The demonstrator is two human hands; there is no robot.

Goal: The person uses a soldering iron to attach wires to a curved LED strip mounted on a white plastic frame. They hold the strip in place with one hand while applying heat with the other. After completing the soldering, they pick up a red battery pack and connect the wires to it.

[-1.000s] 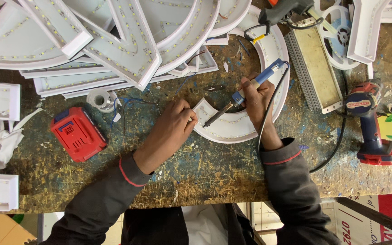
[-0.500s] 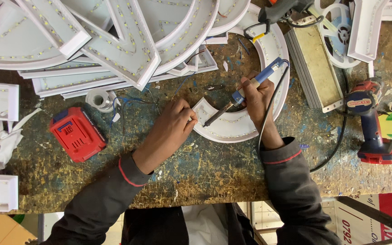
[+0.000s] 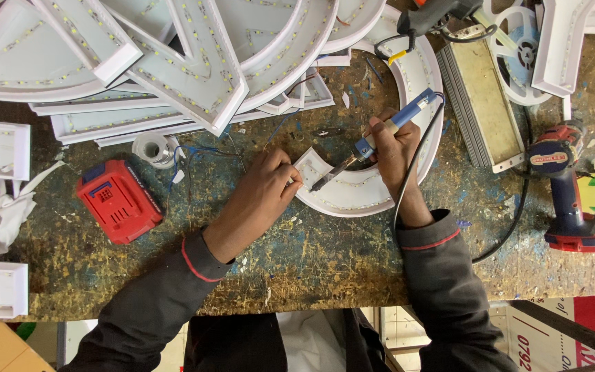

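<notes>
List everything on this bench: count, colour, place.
Curved sign letter: one, white, centre, under both hands.
Soldering iron: one, blue handle, in right hand, tip on the curved letter.
Stacked sign letters: several, white with small lights, top left.
Battery pack: one, red, left.
Tape roll: one, white, above the battery.
Metal box: one, grey, upper right.
Cordless drill: one, red and dark blue, right.
Workbench: one, paint-speckled.
Left hand: at the letter's end, pinching wires.
Right hand: grips the iron.

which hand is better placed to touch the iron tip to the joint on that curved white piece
Right. The right hand already grips the blue-handled soldering iron, tip just above the curved white plastic channel piece. The left hand is pinching thin wires at that piece's end.
</notes>
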